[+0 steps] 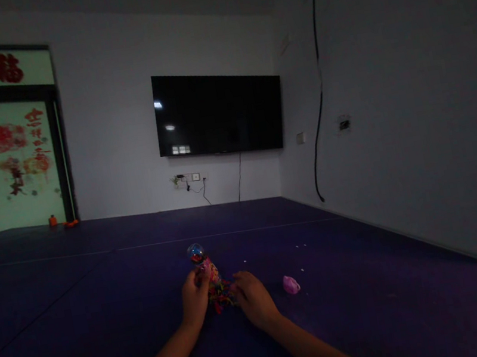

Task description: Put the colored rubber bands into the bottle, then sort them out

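Observation:
A pink patterned tube (212, 271) with a clear round dome (195, 253) on its upper end leans to the left over the purple surface. My left hand (195, 294) is closed around the left side of this tube, below the dome. Just under the tube lies a tangled heap of colourful thin pieces (222, 297), red, green and yellow among them. At the heap's right edge is my right hand (252, 298), its fingers curled together; their tips are partly hidden in the dim light, and I cannot make out what they pinch.
A small pink-purple object (291, 284) lies right of my right hand, with several tiny white scraps (302, 270) nearby. Orange items (52, 220) stand at the far left edge, before a glass door (13, 160). A television (219, 112) hangs on the wall; a black cable (319, 96) dangles at right.

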Motion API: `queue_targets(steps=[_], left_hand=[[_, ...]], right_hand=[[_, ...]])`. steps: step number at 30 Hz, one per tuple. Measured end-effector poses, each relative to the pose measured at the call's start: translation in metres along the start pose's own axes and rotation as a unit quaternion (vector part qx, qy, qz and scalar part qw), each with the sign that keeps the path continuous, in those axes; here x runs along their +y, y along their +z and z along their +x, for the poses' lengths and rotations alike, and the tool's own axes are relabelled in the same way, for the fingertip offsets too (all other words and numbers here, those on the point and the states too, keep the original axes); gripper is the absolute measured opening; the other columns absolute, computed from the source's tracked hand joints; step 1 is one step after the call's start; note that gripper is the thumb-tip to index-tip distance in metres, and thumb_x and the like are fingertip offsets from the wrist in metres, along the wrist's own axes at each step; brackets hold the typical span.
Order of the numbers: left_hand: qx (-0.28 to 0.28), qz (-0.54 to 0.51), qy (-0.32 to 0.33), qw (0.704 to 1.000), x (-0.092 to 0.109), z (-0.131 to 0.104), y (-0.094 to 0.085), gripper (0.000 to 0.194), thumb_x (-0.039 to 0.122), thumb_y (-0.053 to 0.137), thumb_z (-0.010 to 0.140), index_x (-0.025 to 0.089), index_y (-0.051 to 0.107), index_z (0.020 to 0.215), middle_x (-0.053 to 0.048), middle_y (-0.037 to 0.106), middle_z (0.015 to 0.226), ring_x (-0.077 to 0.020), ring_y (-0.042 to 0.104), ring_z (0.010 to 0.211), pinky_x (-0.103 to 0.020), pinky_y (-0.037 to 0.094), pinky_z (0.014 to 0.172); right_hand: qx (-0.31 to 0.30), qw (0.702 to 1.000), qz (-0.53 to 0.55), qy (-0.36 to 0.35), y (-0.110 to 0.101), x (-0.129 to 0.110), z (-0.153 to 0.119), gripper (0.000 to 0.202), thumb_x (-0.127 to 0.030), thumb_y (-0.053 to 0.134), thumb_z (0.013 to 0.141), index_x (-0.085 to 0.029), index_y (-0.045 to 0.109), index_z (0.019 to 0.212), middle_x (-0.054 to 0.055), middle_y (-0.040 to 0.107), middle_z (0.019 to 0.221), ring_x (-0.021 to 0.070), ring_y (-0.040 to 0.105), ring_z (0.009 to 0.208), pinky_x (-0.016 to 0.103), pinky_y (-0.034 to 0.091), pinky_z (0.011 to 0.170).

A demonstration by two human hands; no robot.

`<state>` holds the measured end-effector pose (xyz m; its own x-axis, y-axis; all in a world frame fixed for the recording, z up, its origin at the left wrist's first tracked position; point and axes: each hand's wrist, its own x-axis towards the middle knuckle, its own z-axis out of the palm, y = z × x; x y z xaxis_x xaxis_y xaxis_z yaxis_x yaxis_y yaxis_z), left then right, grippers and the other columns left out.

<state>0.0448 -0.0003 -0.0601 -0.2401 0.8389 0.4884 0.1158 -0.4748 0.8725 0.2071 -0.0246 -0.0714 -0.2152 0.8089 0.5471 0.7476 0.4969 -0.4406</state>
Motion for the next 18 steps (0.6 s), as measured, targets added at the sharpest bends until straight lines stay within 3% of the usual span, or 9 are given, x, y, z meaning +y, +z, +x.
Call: queue_targets(steps=[3,5,7,9,12,18], left_hand=[[0.015,0.019,0.01,1.0,0.0032,-0.0011,-0.0018,0.055,0.067,0.055,0.066,0.015,0.064,0.085,-0.011,0.071,0.081,-0.0276,0.066,0.078,-0.038,0.05,0.072],[0.008,0.033,0.021,0.999,0.0036,-0.002,-0.0021,0.054,0.065,0.055,0.067,0.016,0.064,0.086,-0.011,0.071,0.084,-0.0275,0.066,0.081,-0.038,0.05,0.074],[-0.003,0.051,0.032,0.998,0.0025,-0.0028,-0.0017,0.052,0.063,0.054,0.069,0.017,0.064,0.088,-0.01,0.071,0.085,-0.0272,0.066,0.082,-0.038,0.049,0.074],[-0.016,0.069,0.043,0.997,0.0007,-0.0033,-0.001,0.05,0.061,0.054,0.07,0.017,0.064,0.092,-0.01,0.07,0.087,-0.0268,0.065,0.082,-0.037,0.049,0.073],[-0.026,0.083,0.063,0.994,-0.0009,-0.0038,-0.0004,0.05,0.059,0.055,0.071,0.017,0.064,0.096,-0.011,0.069,0.089,-0.0266,0.064,0.084,-0.036,0.049,0.071],[-0.014,0.118,0.109,0.987,-0.0005,-0.0048,-0.0008,0.048,0.057,0.056,0.072,0.019,0.065,0.1,-0.01,0.068,0.09,-0.0264,0.062,0.085,-0.037,0.047,0.075]], right_hand=[[0.015,0.999,0.04,0.015,-0.0017,0.0029,0.0024,0.054,-0.039,0.027,0.095,-0.018,0.067,0.066,0.009,0.066,0.084,0.0192,0.059,0.089,0.032,0.042,0.086],[0.004,0.999,0.051,0.001,-0.0017,0.0038,0.0026,0.062,-0.041,0.024,0.095,-0.019,0.062,0.053,0.008,0.066,0.079,0.019,0.059,0.092,0.031,0.04,0.088],[-0.004,0.998,0.053,-0.02,-0.0015,0.0035,0.0022,0.061,-0.04,0.025,0.095,-0.019,0.063,0.053,0.008,0.067,0.086,0.02,0.056,0.102,0.032,0.037,0.093],[0.003,0.999,0.046,-0.022,-0.0013,0.0029,0.002,0.053,-0.038,0.028,0.095,-0.019,0.068,0.065,0.009,0.067,0.097,0.0212,0.053,0.106,0.033,0.036,0.094],[0.023,0.999,0.037,0.002,-0.0009,0.0039,0.0026,0.046,-0.036,0.03,0.094,-0.018,0.069,0.078,0.01,0.066,0.096,0.0216,0.056,0.099,0.033,0.039,0.09],[0.034,0.998,0.027,0.035,0.0006,0.0086,0.0042,0.054,-0.034,0.027,0.095,-0.019,0.061,0.056,0.007,0.064,0.072,0.0183,0.059,0.081,0.03,0.039,0.086]])
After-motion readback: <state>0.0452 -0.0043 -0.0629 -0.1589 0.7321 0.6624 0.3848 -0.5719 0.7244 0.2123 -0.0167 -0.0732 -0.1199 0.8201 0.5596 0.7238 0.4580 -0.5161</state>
